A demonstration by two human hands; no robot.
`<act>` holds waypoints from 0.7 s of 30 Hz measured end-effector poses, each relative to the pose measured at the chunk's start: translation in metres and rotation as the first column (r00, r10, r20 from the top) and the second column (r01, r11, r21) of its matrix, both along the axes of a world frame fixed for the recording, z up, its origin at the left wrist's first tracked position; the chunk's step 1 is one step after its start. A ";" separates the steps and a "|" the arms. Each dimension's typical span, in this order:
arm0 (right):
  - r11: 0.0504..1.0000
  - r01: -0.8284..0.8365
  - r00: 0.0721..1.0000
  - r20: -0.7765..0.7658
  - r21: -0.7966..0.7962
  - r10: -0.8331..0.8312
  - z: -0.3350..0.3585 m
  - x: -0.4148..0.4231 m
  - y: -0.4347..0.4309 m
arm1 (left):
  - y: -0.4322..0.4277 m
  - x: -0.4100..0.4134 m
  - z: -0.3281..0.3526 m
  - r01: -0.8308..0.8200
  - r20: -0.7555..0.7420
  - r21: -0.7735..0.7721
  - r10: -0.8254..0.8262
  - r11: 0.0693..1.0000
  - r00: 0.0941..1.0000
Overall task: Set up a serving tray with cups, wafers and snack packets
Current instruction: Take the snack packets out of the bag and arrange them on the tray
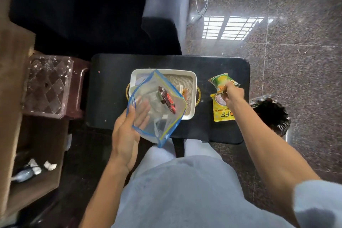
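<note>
A white serving tray (192,79) with a woven mat and gold handles sits on the black table (111,79). My left hand (127,133) holds a clear zip bag with a blue edge (166,118) over the tray; a dark red snack packet (167,101) lies inside the bag. Under the bag, pale cups and an orange wafer piece (184,93) show only partly. To the right of the tray, my right hand (233,96) grips a green and yellow snack packet (221,82), raised above a yellow packet (221,113) lying on the table.
A clear faceted container (48,83) stands on a dark red stool at the left. A cardboard box (37,168) with scraps sits lower left. A black-lined bin (272,114) is right of the table. A dark sofa fills the back.
</note>
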State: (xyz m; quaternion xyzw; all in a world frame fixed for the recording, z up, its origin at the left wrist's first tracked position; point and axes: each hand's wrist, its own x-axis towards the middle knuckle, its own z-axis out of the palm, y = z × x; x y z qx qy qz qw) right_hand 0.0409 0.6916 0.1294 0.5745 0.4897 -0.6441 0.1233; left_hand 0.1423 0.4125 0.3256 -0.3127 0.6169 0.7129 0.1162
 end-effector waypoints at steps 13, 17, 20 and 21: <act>0.998 -0.010 0.987 0.162 -0.067 0.020 -0.068 -0.021 -0.007 | 0.038 -0.003 0.001 -0.089 -0.054 0.075 0.093 0.993 0.994; 0.995 -0.040 0.980 0.189 -0.086 0.055 -0.068 -0.007 -0.005 | 0.037 0.001 -0.003 -0.075 -0.050 0.067 0.079 0.995 0.996; 0.999 -0.024 0.981 0.189 -0.043 0.031 -0.052 0.014 -0.006 | 0.034 0.004 -0.006 -0.052 -0.054 0.068 0.056 0.996 0.997; 0.999 -0.034 0.985 0.172 0.007 0.032 -0.040 0.020 -0.007 | 0.032 0.005 -0.006 -0.043 -0.051 0.071 0.047 0.997 0.998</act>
